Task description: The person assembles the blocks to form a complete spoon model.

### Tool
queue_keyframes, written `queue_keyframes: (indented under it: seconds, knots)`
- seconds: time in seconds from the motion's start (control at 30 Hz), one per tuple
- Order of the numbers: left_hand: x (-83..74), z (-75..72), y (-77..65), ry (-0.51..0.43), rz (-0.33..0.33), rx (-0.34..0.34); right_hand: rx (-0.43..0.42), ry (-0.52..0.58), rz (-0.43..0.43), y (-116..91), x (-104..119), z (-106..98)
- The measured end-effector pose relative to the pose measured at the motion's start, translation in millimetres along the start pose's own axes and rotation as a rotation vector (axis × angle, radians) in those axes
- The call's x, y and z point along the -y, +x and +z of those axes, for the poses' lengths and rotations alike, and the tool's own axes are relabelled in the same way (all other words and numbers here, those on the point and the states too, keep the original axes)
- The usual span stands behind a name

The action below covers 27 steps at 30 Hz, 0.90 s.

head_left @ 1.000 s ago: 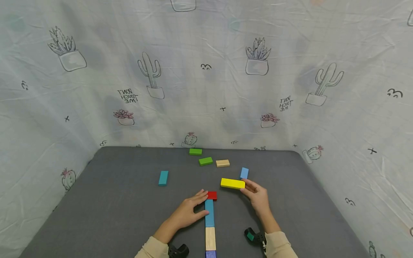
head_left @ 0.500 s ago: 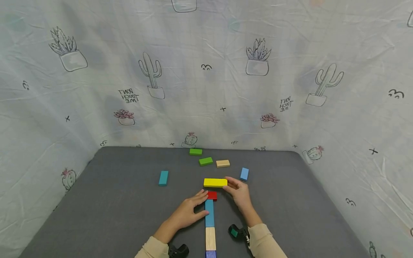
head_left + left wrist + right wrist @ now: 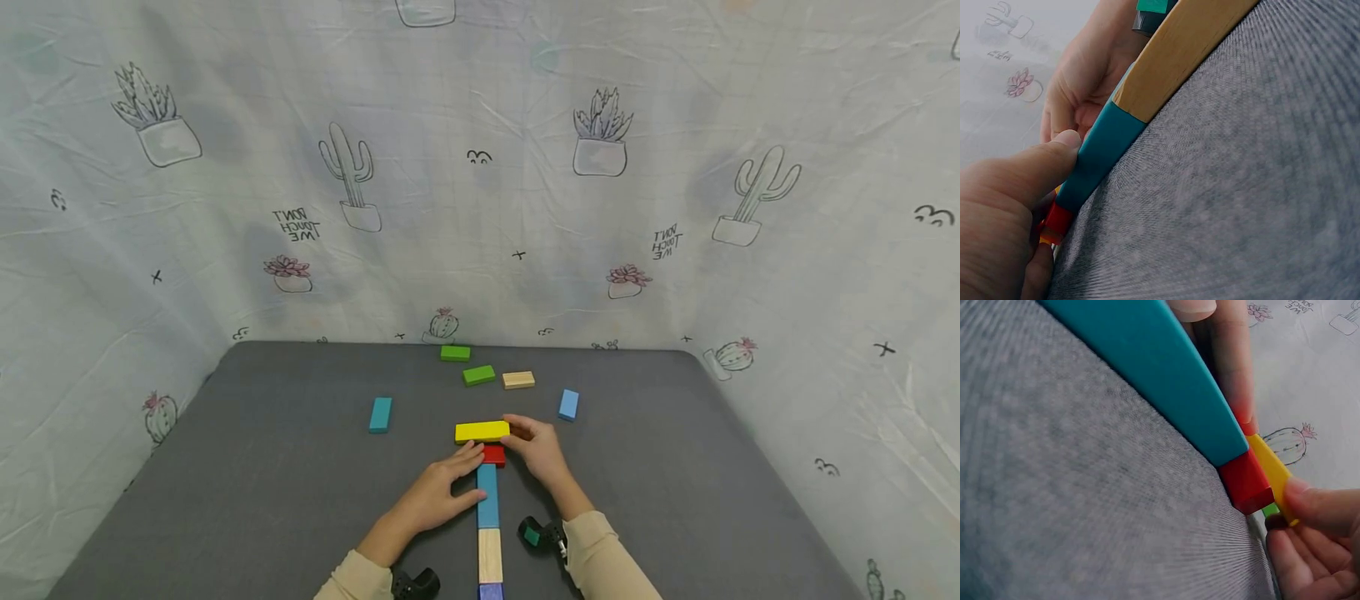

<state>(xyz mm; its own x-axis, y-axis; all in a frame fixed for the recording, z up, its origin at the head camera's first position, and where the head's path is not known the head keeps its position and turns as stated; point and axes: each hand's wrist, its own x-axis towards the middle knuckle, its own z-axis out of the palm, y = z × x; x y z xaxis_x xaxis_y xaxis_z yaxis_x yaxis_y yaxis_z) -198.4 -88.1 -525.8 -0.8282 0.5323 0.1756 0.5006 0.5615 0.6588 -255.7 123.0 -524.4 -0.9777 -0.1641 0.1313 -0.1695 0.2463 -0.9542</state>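
My right hand [image 3: 538,448] pinches the right end of a yellow block [image 3: 478,432] between thumb and fingers. The block lies crosswise just beyond a red block [image 3: 494,455]. In the right wrist view the yellow block [image 3: 1270,469] is close behind the red one; whether they touch I cannot tell. My left hand [image 3: 438,496] has its fingertips at the red block's left end. Its thumb touches the side of the blue block [image 3: 1100,153]. Nearer to me, a natural wood block [image 3: 490,555] and a purple block [image 3: 491,592] continue the straight row.
Loose blocks lie on the grey table [image 3: 300,467]: a teal block [image 3: 380,414] at left, two green blocks [image 3: 478,375] and a small wooden block [image 3: 518,380] at the back, a light blue block [image 3: 568,404] at right. A printed curtain [image 3: 480,208] stands behind.
My right hand has carried the yellow block leftward and slightly toward me, from right of the row to its far end. The left hand has stayed in place.
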Motion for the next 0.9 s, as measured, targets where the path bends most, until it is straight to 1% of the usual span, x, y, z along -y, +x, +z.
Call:
queue_keyframes:
  seconds: [0.23, 0.43, 0.57, 0.67, 0.9]
  knots:
    - [-0.3, 0.6, -0.6, 0.002, -0.017, 0.004, 0.003, -0.22, -0.099, -3.0, -0.3, -1.4]
    - [0.2, -0.6, -0.9, -0.009, -0.017, 0.001, 0.015, -0.35, -0.133, -4.9, 0.1, -4.5]
    - [0.2, -1.9, 0.8, 0.0, -0.012, 0.0, 0.039, -0.388, -0.146, -5.1, 0.1, -7.3]
    - [-0.6, -1.9, 1.4, 0.008, -0.011, -0.001, 0.053, -0.388, -0.157, -5.8, -1.3, -9.2]
    - [-0.4, 0.5, 0.6, 0.013, -0.005, -0.01, 0.042, -0.397, -0.14, -8.4, -3.0, -9.2]
